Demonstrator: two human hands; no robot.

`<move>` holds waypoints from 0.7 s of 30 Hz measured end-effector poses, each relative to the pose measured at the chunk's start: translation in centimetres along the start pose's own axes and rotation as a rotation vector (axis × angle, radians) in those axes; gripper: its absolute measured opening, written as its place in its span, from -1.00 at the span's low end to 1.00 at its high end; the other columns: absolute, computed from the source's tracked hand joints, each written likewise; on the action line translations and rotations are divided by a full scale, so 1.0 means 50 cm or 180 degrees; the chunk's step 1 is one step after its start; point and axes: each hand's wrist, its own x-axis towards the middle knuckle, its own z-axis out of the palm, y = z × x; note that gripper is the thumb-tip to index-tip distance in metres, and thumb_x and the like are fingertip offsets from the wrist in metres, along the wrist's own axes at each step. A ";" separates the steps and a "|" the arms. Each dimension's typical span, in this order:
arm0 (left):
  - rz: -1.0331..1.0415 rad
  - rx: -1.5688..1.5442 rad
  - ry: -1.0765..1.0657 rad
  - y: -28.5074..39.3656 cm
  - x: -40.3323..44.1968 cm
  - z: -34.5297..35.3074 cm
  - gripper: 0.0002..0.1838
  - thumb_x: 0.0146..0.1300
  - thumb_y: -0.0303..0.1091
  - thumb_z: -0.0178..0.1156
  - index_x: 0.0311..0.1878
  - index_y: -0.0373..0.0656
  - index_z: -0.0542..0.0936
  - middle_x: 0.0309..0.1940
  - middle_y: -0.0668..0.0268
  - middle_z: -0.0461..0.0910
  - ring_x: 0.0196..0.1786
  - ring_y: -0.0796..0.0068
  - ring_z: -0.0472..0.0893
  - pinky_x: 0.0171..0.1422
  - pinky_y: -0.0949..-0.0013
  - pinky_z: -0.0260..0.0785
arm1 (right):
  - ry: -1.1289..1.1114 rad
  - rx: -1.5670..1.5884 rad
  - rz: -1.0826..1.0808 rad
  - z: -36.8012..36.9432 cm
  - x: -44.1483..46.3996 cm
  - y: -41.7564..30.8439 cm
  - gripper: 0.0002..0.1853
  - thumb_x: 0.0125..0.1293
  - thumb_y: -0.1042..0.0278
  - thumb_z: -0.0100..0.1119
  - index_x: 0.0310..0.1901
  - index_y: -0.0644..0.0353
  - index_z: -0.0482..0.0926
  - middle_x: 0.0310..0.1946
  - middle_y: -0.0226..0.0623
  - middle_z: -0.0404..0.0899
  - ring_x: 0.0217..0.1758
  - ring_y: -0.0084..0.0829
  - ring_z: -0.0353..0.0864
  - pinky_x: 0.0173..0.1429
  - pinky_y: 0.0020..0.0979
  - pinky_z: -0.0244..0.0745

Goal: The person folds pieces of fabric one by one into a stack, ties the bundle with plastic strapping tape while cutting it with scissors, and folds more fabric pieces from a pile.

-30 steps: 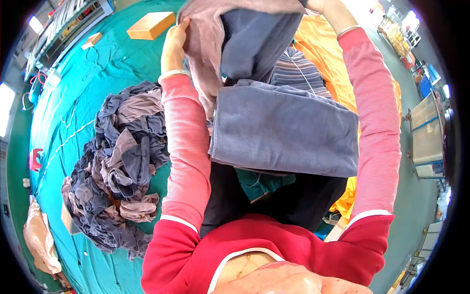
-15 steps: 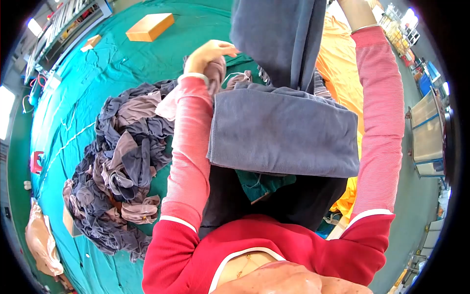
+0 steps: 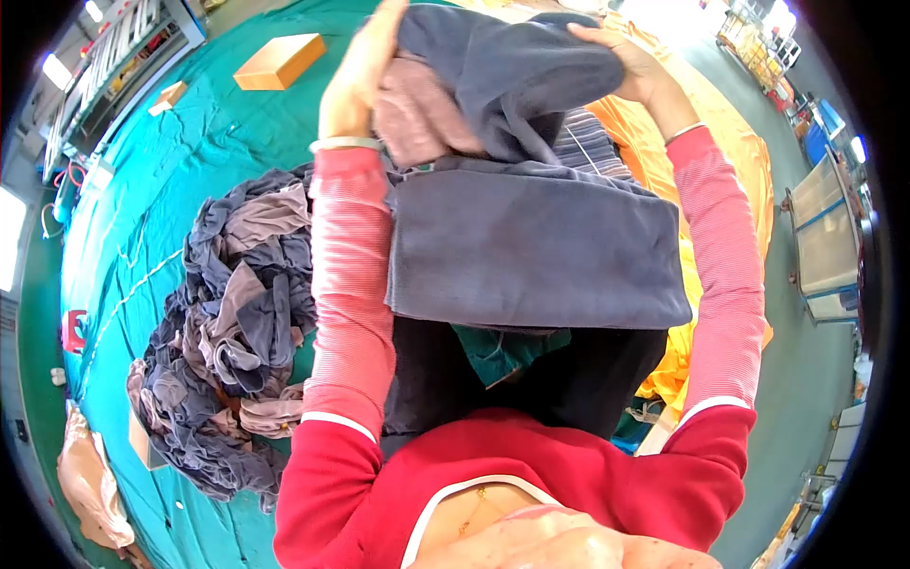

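Note:
In the head view, a dark grey garment (image 3: 517, 81) of soft fabric hangs bunched and raised between my hands. A mauve part (image 3: 424, 112) shows at its left side; I cannot tell whether it belongs to the same piece. My left hand (image 3: 365, 71) is closed on the upper left of the fabric, its fingertips partly out of frame. At the upper right, my right hand (image 3: 637, 71) grips the garment, thumb on top and the other fingers hidden. Below, a neatly folded grey garment (image 3: 536, 247) lies flat over my lap, close to my body.
A tangled heap of grey and mauve garments (image 3: 246, 332) lies on the green sheet (image 3: 123, 228) to my left. Orange cloth (image 3: 730, 180) spreads at the right, with a wheeled cart (image 3: 825, 237) beyond. A cardboard-coloured box (image 3: 280, 62) sits at the back left.
The hanging grey garment has come down and now bunches between both hands. My left hand has moved up and taken hold; my right hand has come lower and inward into view.

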 end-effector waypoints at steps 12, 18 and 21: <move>0.0012 -0.0329 -0.0131 0.082 -0.029 0.016 -0.68 0.18 -0.24 0.28 -0.07 -0.22 0.60 -0.24 0.35 0.65 -0.27 0.50 0.61 -0.13 0.42 0.46 | 0.0338 0.0712 -0.1990 -0.061 -0.168 -0.067 -0.70 0.43 0.30 -0.06 0.02 0.32 0.50 -0.04 -0.18 0.58 -0.01 -0.39 0.58 0.18 -0.36 0.45; -0.1048 -0.0227 -0.0549 0.130 -0.023 0.016 -0.88 0.20 -0.28 0.27 -0.29 -0.10 0.63 -0.50 0.43 0.56 -0.52 0.62 0.47 -0.42 0.51 0.33 | 0.0740 -0.0310 -0.2351 -0.073 -0.219 -0.077 -0.64 0.45 0.23 -0.07 0.08 0.35 0.48 0.00 -0.23 0.56 0.01 -0.46 0.55 0.17 -0.42 0.43; -0.0423 0.0353 -0.0317 0.122 -0.010 0.017 -0.89 0.23 -0.30 0.26 -0.25 -0.10 0.63 -0.49 0.47 0.56 -0.52 0.66 0.45 -0.43 0.54 0.32 | 0.0970 -0.0677 -0.2435 -0.038 -0.258 -0.077 -0.66 0.44 0.26 -0.06 0.06 0.33 0.49 -0.02 -0.25 0.58 -0.01 -0.46 0.56 0.15 -0.42 0.45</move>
